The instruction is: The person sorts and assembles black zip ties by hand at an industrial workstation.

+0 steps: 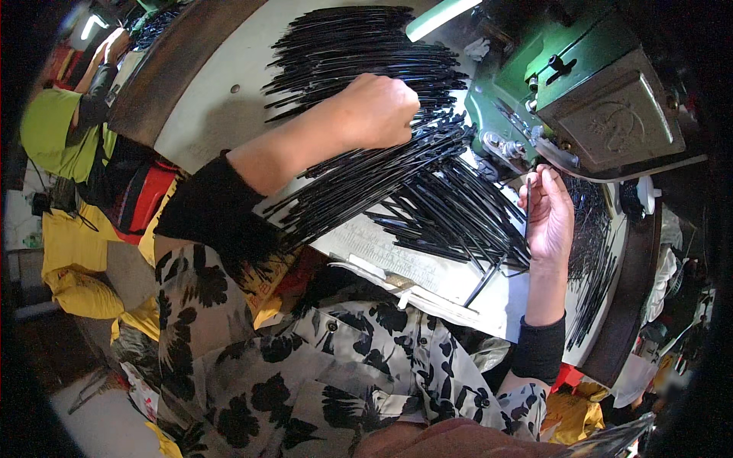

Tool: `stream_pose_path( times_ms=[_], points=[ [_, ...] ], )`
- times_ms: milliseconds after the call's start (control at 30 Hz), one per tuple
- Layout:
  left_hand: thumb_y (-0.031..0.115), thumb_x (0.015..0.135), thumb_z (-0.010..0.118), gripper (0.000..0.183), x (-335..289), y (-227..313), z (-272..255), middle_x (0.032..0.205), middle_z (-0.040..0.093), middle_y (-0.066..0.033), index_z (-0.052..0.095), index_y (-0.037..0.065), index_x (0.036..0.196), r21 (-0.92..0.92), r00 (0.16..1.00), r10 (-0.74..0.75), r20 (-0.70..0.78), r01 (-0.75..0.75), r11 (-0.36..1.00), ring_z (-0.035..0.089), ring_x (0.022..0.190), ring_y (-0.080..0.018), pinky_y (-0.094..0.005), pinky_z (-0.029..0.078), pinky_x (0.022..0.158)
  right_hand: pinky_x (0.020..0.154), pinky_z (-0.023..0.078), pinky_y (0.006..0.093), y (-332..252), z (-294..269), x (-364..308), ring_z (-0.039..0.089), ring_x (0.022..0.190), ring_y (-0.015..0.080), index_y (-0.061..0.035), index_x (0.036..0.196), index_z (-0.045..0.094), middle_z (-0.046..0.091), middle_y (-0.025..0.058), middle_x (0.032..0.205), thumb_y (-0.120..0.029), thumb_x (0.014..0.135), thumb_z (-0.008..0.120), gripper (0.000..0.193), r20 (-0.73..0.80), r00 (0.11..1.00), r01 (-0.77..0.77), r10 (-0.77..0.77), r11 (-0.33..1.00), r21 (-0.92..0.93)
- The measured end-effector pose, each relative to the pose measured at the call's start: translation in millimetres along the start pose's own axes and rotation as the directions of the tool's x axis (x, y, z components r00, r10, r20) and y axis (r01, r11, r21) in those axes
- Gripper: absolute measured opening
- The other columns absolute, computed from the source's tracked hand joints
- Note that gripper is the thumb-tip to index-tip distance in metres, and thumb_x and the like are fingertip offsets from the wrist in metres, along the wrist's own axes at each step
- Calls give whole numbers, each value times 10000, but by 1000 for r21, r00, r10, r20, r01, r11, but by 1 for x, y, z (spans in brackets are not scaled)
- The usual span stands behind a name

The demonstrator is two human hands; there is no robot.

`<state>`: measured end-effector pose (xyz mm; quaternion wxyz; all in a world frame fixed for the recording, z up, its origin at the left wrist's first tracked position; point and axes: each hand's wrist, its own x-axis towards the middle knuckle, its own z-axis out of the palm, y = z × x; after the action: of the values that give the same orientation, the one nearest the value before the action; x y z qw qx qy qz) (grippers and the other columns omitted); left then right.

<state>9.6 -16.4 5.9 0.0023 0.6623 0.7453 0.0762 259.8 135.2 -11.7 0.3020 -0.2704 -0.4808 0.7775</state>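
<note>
My left hand (384,109) is closed in a fist over the heaps of black sticks; whatever its fingers may hold is hidden. Behind it lies a wide stack of thin black sticks (343,46), and a second bundle (366,172) runs slantwise under my forearm. More loose sticks (450,217) fan out between my hands. At the right, beside the green machine (534,53), my right hand (551,217) is turned palm inward with curled fingers. One thin black stick (527,206) stands upright in its fingertips, close to the machine's metal working parts (504,145).
A bright tube lamp (443,17) hangs above the white tabletop (206,107), which has a dark wooden edge (172,65). Another pile of thin black sticks (592,259) lies right of my right hand. Yellow sacks (76,259) and a person in a lime-green top (53,137) are at the left.
</note>
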Motion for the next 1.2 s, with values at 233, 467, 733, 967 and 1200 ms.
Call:
stream_pose_path(
  times_ms=[233, 467, 733, 967, 1200],
  points=[
    [149, 659, 597, 100, -1, 3, -2, 701, 637, -119, 642, 62, 676, 4, 999, -1, -51, 2, 1000, 630, 700, -277, -381, 499, 660, 553, 505, 256, 0, 1, -1, 600, 640, 140, -21, 959, 566, 613, 56, 789, -166, 880, 552, 166, -28, 1000, -9, 9, 1000, 2],
    [143, 680, 606, 138, 1, 0, -1, 729, 654, -101, 667, 45, 754, -294, 992, -113, -57, 91, 952, 636, 699, -248, -338, 500, 682, 548, 506, 248, 1, 1, -1, 604, 639, 135, -23, 963, 564, 614, 56, 791, -171, 882, 548, 169, -4, 1000, -4, 4, 1000, -7],
    [187, 700, 619, 307, 18, 3, -5, 777, 650, -134, 646, -17, 927, -440, 994, 83, -72, -106, 892, 623, 673, -182, -285, 499, 645, 502, 472, 211, -7, 10, -6, 551, 564, 89, 3, 985, 561, 591, 63, 718, -168, 869, 546, 208, 160, 977, -102, 141, 969, -226],
    [226, 786, 601, 311, 43, 32, 0, 769, 640, -63, 611, -31, 962, -879, 961, 149, 233, 142, 456, 569, 653, -84, -208, 452, 490, 485, 425, 174, -1, 19, -12, 558, 529, 83, 12, 1092, 532, 589, 52, 713, -141, 893, 508, 252, 254, 942, -67, 220, 864, -498],
    [236, 832, 597, 317, 46, 43, 6, 798, 641, -64, 583, -13, 1028, -918, 948, 149, 283, 222, 328, 565, 673, -78, -196, 416, 497, 474, 420, 177, -6, 18, -9, 560, 525, 86, 12, 1102, 516, 585, 52, 718, -149, 899, 502, 259, 224, 954, -74, 201, 878, -473]
  ],
)
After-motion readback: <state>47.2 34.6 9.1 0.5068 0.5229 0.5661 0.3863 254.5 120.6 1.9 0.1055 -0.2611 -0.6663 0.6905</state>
